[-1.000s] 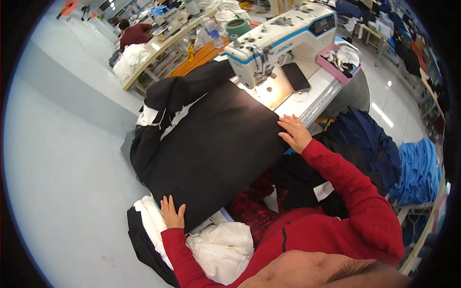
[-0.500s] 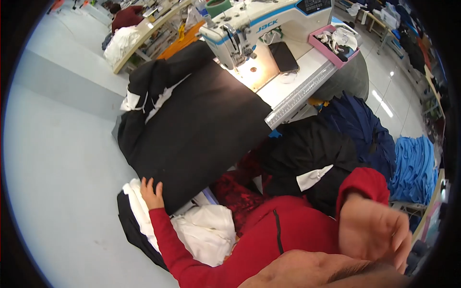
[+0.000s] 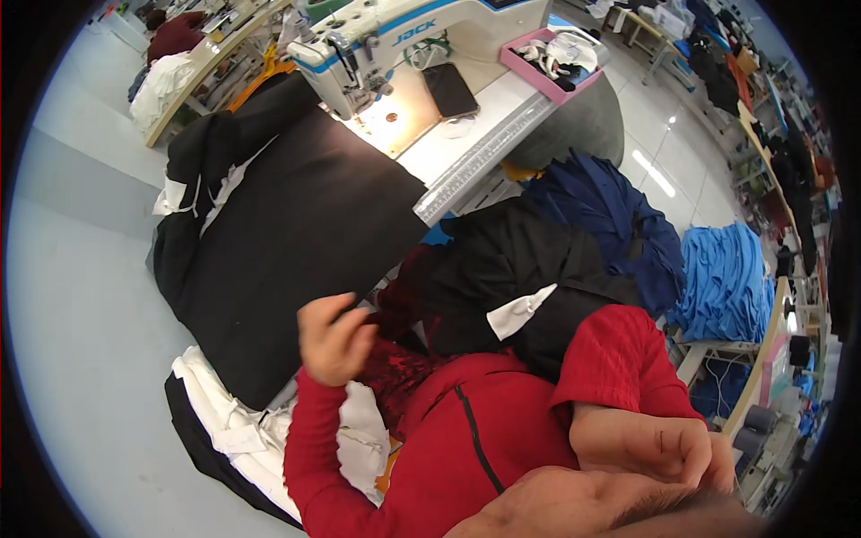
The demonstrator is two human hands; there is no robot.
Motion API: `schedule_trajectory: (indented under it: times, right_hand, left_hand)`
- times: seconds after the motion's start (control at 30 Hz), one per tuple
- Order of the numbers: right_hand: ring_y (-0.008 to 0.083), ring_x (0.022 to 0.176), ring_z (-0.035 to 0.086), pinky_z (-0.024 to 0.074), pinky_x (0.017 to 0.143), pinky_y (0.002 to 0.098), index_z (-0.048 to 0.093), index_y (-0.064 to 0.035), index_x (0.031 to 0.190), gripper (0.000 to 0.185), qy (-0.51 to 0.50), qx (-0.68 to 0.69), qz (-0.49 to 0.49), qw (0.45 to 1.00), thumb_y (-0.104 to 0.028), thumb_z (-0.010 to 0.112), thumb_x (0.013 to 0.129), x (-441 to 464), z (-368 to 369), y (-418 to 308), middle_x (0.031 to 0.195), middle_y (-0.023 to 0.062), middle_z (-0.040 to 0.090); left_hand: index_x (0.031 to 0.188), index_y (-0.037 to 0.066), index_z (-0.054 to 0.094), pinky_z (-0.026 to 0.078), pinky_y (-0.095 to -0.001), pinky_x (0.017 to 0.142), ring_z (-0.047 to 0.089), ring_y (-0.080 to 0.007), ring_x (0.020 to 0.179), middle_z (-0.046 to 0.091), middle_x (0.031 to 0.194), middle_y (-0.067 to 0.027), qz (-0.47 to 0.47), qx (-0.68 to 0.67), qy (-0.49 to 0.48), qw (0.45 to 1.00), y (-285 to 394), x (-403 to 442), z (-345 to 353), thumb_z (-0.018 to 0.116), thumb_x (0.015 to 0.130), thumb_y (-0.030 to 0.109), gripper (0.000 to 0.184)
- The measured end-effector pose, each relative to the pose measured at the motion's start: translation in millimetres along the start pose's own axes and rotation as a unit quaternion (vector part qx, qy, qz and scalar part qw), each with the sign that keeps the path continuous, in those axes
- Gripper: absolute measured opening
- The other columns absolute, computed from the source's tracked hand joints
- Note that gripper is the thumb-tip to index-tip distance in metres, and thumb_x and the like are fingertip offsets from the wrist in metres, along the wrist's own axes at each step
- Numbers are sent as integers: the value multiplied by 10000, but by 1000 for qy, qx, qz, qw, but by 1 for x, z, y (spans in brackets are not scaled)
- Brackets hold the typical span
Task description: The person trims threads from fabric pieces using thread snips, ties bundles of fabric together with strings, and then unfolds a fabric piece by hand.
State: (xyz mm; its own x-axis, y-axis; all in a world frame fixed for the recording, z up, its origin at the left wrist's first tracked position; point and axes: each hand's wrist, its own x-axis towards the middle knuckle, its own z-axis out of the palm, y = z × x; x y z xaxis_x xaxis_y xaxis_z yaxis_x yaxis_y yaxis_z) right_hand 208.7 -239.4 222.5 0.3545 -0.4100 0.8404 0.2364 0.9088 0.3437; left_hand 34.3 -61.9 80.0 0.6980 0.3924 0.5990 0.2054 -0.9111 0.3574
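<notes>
My left hand point(image 3: 336, 341) is raised beside the lower right edge of a large black fabric piece point(image 3: 296, 215), fingers bent and apart, holding nothing. The fabric hangs off the sewing machine table, its upper end near the lit needle plate point(image 3: 392, 117). My right hand point(image 3: 650, 448) is close to my head, fingers curled together; whatever may be in them is hidden. A sewing machine point(image 3: 395, 45) marked JACK stands at the top. Beside its needle a black phone point(image 3: 451, 90) lies on the table.
A pink box point(image 3: 565, 91) of small items sits on the table's right end. Black cloth point(image 3: 529, 260), navy cloth point(image 3: 614, 224) and a light blue stack point(image 3: 722, 287) are piled to my right. White cloth point(image 3: 238, 430) lies at lower left. A person point(image 3: 175, 38) sits far off.
My left hand has lifted off the black fabric's lower edge and moved right. My right hand has curled its fingers near my head. The whole view has shifted, so things appear farther left.
</notes>
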Motion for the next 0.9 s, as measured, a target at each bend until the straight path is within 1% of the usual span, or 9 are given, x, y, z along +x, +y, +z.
schedule_trajectory:
  times: [0.17, 0.3, 0.43, 0.47, 0.53, 0.63, 0.67, 0.8, 0.9]
  right_hand:
    - [145, 1096, 464, 359, 853, 300, 565, -153, 1145, 302, -16, 9, -4, 1000, -277, 486, 881, 3, -5, -5, 1199, 12, 537]
    - [145, 1102, 460, 359, 855, 301, 567, -151, 1141, 294, -65, -18, -41, 997, -262, 490, 880, 12, -40, -8, 1197, 12, 537]
    - [184, 1086, 483, 392, 857, 429, 541, -175, 1188, 400, -170, -425, -11, 889, -430, 473, 887, 20, -140, -12, 1239, 60, 505]
    - [325, 1116, 446, 389, 897, 439, 484, -89, 1201, 431, -241, -522, 88, 813, -336, 540, 852, 22, -182, -24, 1225, 143, 456]
    - [319, 1128, 459, 342, 976, 383, 500, -4, 1145, 467, -305, -706, 276, 577, -99, 662, 717, 18, -238, -26, 1178, 176, 497]
    - [372, 1230, 355, 323, 992, 442, 393, -57, 1298, 798, -421, -708, 478, 303, -306, 759, 633, -50, -385, -101, 1322, 179, 398]
    - [409, 1286, 261, 306, 986, 536, 244, -182, 1393, 1039, -389, -710, 579, 100, -365, 813, 543, -66, -397, -122, 1433, 114, 251]
    - [455, 1300, 204, 250, 932, 689, 95, -358, 1410, 1256, -295, -705, 645, 6, -363, 869, 421, -85, -396, -141, 1494, 21, 63]
    - [442, 1302, 199, 280, 949, 627, 155, -290, 1415, 1175, -336, -725, 601, -27, -368, 857, 475, -91, -391, -140, 1479, 60, 124]
  left_hand:
    - [1102, 66, 575, 372, -401, 906, 492, -308, 1074, 519, 1187, -123, 118, -200, -149, 961, 52, 52, 128, 734, 680, 283, 501]
    - [1255, 104, 476, 265, -450, 998, 418, -321, 1172, 426, 1320, -139, 142, -118, -227, 956, 81, 49, 230, 581, 734, 594, 723]
    - [1154, 118, 573, 345, -392, 833, 491, -251, 1021, 574, 1058, -92, 64, -88, -385, 916, 78, 51, 238, 569, 638, 708, 784]
    - [1098, 100, 603, 346, -365, 754, 511, -227, 934, 589, 923, -74, 64, -83, -371, 923, 72, 45, 238, 585, 599, 724, 799]
    - [1047, 81, 604, 378, -363, 757, 548, -251, 905, 589, 912, -95, 42, -89, -419, 903, 62, 38, 226, 608, 587, 712, 781]
    - [987, 67, 601, 421, -368, 741, 574, -274, 863, 580, 876, -106, 5, -115, -448, 887, 51, 18, 211, 664, 583, 657, 718]
    - [990, 60, 594, 431, -367, 730, 577, -276, 851, 576, 866, -111, -9, -126, -444, 887, 50, 11, 206, 698, 576, 620, 704]
    - [1043, 80, 569, 407, -371, 730, 558, -262, 853, 563, 894, -99, -3, -105, -427, 898, 58, 3, 192, 719, 552, 591, 724]
    - [1134, 91, 540, 389, -369, 756, 519, -258, 922, 531, 965, -96, 6, -91, -411, 907, 62, 0, 190, 756, 535, 528, 773]
